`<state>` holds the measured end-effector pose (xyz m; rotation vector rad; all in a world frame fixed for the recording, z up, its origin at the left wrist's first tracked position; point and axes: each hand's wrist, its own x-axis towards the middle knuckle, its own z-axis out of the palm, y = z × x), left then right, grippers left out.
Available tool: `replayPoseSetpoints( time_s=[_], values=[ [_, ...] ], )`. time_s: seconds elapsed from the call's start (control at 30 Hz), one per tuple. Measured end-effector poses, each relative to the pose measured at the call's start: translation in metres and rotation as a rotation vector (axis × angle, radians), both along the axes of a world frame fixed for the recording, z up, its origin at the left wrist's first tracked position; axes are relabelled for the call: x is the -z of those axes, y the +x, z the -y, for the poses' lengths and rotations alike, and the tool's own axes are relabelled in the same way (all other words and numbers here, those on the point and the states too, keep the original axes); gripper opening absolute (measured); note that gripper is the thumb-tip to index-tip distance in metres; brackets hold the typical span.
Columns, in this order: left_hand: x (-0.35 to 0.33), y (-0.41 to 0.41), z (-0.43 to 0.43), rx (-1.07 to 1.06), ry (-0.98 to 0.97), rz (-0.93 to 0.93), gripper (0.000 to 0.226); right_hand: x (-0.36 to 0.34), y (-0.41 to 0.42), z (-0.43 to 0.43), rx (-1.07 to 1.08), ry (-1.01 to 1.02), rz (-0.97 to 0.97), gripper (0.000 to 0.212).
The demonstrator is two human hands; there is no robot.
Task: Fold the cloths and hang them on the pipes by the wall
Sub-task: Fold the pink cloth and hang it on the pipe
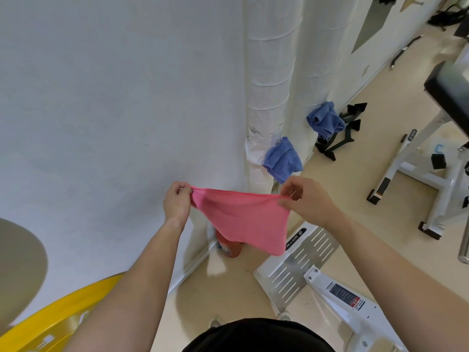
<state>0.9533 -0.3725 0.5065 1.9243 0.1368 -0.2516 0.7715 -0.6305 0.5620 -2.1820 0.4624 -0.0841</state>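
A pink cloth (243,219) hangs stretched between my hands in front of the white wall. My left hand (176,203) pinches its left top corner and my right hand (304,199) pinches its right top corner. The cloth sags to a point at the lower right. Behind it stand two white wrapped pipes (269,80) by the wall. A folded blue cloth (283,160) hangs at the nearer pipe, just above my right hand. A second blue cloth (326,120) hangs at the farther pipe.
A white metal gym machine base (302,265) with a slotted plate lies on the beige floor at lower right. More white gym frames (429,171) and black handles (337,141) stand at right. A yellow object (50,321) sits at lower left. A red item (232,247) rests at the wall's foot.
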Motion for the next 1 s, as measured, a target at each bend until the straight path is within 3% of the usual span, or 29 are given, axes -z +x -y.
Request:
replayPoseSetpoints(
  time_s=[0.2,0.37,0.43,0.57,0.7,0.83,1.0],
  values=[
    [0.015,-0.021,0.000,0.115,-0.031,-0.062,0.011,-0.025,0.023,0.018,-0.064,-0.208,0.069,0.020],
    [0.027,-0.049,0.020,0.389,0.269,0.082,0.005,-0.055,0.036,0.010,-0.047,-0.175,0.121,0.019],
    [0.030,-0.055,0.023,0.415,0.307,0.082,0.005,-0.062,0.039,0.009,0.013,-0.194,0.157,0.014],
    [0.022,-0.056,0.026,0.247,0.291,0.133,0.014,-0.060,0.039,0.013,0.077,-0.247,0.171,0.009],
    [0.001,-0.040,0.024,-0.009,0.068,0.174,0.014,-0.039,0.032,0.026,0.132,-0.300,0.040,0.006],
    [-0.025,-0.030,0.028,-0.022,-0.047,0.200,0.011,-0.015,0.024,0.032,0.206,-0.310,-0.066,0.020],
    [-0.031,-0.029,0.029,-0.010,0.022,0.243,0.010,-0.002,0.021,0.030,0.288,-0.171,-0.046,0.038]
  ],
)
